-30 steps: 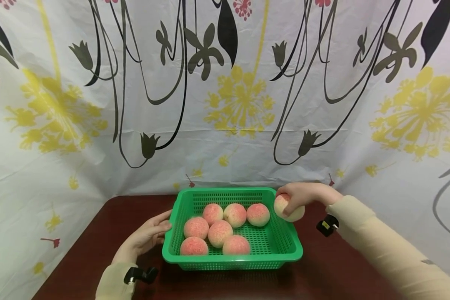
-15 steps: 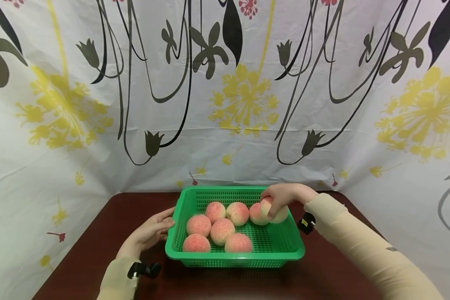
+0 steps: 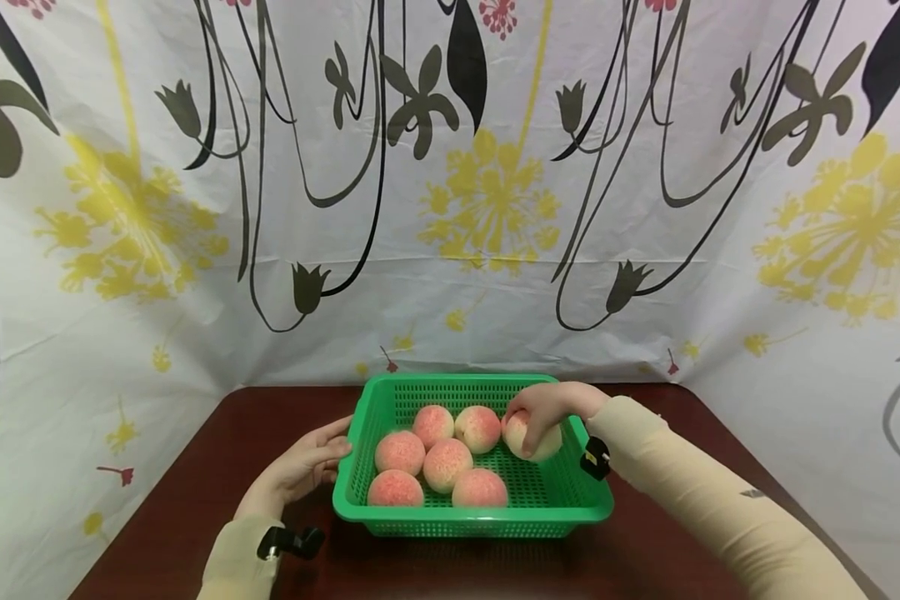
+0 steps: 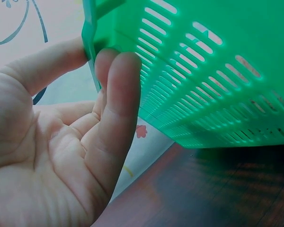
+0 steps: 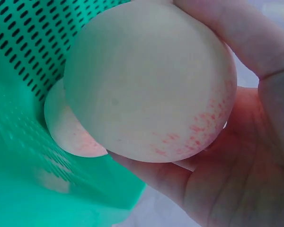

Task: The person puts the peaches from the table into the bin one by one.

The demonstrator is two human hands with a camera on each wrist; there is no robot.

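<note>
In the head view my right hand (image 3: 546, 407) grips a peach (image 3: 542, 443) from above, over the right part of the green basket (image 3: 472, 515). Its thumb and fingers wrap the pale side of the fruit in the right wrist view, where a second peach (image 5: 73, 125) lies lower in the basket, partly covered. At the basket's left side my left hand (image 3: 300, 468) holds the rim. The left wrist view has the thumb at the rim and bent fingers (image 4: 120, 94) against the perforated outer wall. Several pink-and-cream peaches (image 3: 447, 465) lie on the basket floor.
The basket stands on a dark red-brown table (image 3: 195, 492). A white curtain (image 3: 390, 208) with printed flowers hangs right behind the table and along both sides. Small black devices (image 3: 291, 542) are strapped to both wrists.
My right hand has carried the peach leftward from the basket's right rim, then lower into the basket, in front of the rightmost peach. The left hand has stayed at the rim.
</note>
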